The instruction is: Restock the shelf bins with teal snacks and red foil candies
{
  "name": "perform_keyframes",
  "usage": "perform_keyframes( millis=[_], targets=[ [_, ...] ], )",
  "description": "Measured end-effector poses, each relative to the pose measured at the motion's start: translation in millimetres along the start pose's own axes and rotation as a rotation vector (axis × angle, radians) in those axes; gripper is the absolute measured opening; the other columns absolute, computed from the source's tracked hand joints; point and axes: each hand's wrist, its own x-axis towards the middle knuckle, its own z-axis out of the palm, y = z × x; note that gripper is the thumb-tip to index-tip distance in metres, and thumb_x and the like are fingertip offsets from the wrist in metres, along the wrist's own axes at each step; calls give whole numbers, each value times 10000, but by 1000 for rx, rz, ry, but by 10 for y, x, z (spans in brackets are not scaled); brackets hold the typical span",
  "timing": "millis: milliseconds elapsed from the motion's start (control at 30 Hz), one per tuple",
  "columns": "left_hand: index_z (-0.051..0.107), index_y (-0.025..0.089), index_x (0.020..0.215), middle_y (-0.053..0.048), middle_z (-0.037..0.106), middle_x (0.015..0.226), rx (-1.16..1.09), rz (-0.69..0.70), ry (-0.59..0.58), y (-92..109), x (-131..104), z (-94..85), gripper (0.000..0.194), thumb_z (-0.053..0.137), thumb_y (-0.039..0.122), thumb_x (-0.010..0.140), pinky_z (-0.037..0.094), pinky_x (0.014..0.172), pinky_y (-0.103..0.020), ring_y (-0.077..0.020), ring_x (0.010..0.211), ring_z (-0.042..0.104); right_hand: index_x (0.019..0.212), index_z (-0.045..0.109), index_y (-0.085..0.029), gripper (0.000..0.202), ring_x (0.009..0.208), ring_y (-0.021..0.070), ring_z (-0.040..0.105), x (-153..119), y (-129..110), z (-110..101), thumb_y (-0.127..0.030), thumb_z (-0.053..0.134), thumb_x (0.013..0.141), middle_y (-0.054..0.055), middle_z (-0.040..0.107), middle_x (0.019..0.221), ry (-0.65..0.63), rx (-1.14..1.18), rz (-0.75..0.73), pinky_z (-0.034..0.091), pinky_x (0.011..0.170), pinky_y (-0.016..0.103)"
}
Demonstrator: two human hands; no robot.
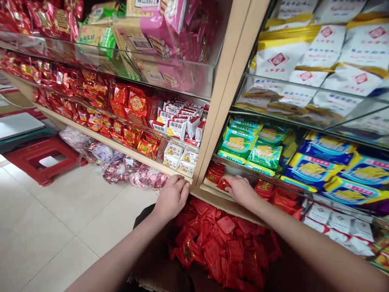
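Note:
My right hand (240,188) reaches into the bottom shelf bin, its fingers closed on a small red packet (223,185). Beside it in that bin lie more red packets (263,187). My left hand (173,196) is closed at the shelf's front edge, by the corner of an open cardboard box; whether it grips the box rim cannot be seen clearly. Below both hands the box (161,280) holds a pile of red wrapped packets (225,247).
Green packets (238,142) and blue ones (316,170) fill the shelf above my right hand. A wooden upright (217,97) divides the shelves. Bagged goods (121,166) and a red stool (45,162) stand on the tiled floor at left.

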Motion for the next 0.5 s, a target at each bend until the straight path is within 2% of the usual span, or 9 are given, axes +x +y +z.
perform_keyframes(
  millis=[100,200,300,367,500],
  targets=[
    [571,177,850,-54,506,912,32,-13,-4,30,-36,0,281,308,276,865,410,809,-310,-166,867,496,1041,560,-171,314,887,203,552,438,-31,197,-129,500,735,91,619,950,-90,-11,-17,358,731,275],
    [567,176,830,-58,496,891,51,-32,-26,33,-46,-30,279,311,281,862,417,784,-315,-169,845,493,1018,565,-173,299,848,172,569,731,-85,370,-141,519,724,82,606,984,-150,-15,-47,375,693,243],
    [562,176,791,-61,488,870,67,-55,-35,18,-46,-41,274,319,285,856,422,757,-316,-170,823,489,1058,518,-123,326,852,175,566,857,-117,497,-147,510,732,101,596,993,-171,-31,-72,396,695,257],
    [554,174,772,-61,482,862,75,-65,-49,13,-43,-41,273,318,285,855,420,750,-316,-169,813,485,1078,493,-84,339,935,207,537,880,-97,555,-124,481,741,146,566,1043,-156,-51,-75,388,745,285],
    [550,171,801,-68,476,881,79,-62,-81,12,-24,-43,270,310,282,856,415,763,-329,-175,826,475,1091,492,-86,345,997,243,503,916,-2,640,-126,467,749,181,512,1117,-157,-68,-78,364,793,301]
  ],
)
